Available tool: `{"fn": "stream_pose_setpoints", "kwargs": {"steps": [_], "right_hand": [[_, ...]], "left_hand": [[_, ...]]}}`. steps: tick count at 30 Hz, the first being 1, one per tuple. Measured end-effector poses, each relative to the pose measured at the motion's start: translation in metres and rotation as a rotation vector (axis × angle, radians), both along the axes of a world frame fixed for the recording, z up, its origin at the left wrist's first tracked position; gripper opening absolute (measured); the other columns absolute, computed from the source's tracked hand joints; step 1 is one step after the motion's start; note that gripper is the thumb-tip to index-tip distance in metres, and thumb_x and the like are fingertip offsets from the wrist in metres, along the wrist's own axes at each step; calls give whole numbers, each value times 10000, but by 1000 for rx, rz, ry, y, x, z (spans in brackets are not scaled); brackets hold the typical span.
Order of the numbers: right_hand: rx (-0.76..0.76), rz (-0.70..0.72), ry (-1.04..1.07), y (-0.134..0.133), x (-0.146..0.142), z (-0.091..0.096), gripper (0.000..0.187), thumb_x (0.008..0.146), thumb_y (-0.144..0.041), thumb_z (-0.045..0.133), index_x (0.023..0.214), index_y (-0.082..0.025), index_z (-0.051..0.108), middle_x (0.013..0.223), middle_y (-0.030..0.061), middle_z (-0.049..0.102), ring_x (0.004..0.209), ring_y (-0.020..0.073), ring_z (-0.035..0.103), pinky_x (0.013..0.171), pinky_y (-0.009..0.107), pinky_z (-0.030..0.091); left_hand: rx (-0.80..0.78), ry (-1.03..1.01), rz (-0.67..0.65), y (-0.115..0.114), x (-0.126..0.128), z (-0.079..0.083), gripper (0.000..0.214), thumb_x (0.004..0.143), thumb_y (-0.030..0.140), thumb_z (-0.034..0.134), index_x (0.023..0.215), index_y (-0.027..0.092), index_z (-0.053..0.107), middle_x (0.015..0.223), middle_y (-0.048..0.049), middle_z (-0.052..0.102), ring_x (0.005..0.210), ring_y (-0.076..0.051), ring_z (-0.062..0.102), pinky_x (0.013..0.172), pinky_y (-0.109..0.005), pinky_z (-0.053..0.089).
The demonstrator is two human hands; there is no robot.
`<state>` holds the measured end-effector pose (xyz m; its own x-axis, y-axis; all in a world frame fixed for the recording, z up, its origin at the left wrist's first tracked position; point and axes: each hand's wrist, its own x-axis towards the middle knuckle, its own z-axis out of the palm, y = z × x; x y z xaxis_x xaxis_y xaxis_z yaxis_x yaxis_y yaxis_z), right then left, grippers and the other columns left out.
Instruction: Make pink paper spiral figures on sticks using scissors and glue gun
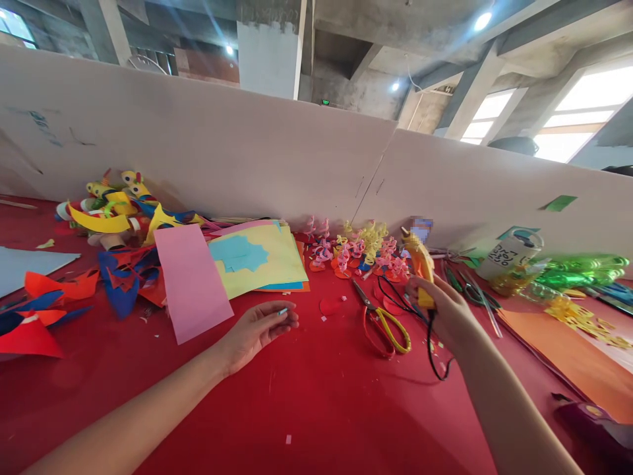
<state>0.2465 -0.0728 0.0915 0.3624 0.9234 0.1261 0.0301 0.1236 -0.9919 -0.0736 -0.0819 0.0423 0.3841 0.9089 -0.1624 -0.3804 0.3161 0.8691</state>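
My right hand (442, 303) is wrapped round a yellow hot glue gun (424, 274), raised over the table with its nozzle pointing up and away. Its black cord hangs in a loop below. Left of it, scissors (380, 322) with yellow and red handles lie on the red table. My left hand (264, 330) hovers in front of the paper stack, fingers loosely curled and apart, with nothing visible in them. A small light-blue patch shows at the thumb tip. Near this hand are a pink paper sheet (192, 284) and a blue paper cutout (239, 253) on yellow paper (287, 260).
Curly pink and yellow paper pieces (366, 247) stand along the white partition (277, 152). At left are paper-and-roll figures (113, 204) and orange and blue cutouts (64, 287). A white can (512, 254), green bottles (583, 270) and orange paper (568, 356) lie right.
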Motion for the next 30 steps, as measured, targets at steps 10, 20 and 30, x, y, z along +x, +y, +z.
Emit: {"fn": "stream_pose_setpoints", "kwargs": {"steps": [10, 20, 30], "right_hand": [[45, 173, -78, -13, -49, -8, 458, 605, -425, 730, 899, -209, 453, 752, -16, 611, 492, 100, 502, 475, 236, 427], [-135, 530, -121, -24, -101, -40, 447, 740, -562, 557, 950, -170, 603, 700, 2, 550, 530, 90, 395, 482, 213, 343], [-181, 595, -364, -22, -94, -53, 480, 731, -596, 542, 880, -145, 606, 629, -8, 487, 492, 89, 336, 460, 225, 307]], "left_hand": [[125, 299, 13, -6, 5, 3, 282, 738, 433, 649, 844, 178, 706, 588, 31, 458, 584, -102, 390, 619, -258, 331], [51, 251, 35, -10, 12, -5, 325, 691, 368, 681, 965, 208, 611, 760, 6, 561, 707, -138, 502, 656, -263, 395], [185, 304, 10, -11, 12, -1, 267, 772, 439, 594, 785, 176, 544, 614, 34, 521, 569, -104, 464, 572, -237, 364]]}}
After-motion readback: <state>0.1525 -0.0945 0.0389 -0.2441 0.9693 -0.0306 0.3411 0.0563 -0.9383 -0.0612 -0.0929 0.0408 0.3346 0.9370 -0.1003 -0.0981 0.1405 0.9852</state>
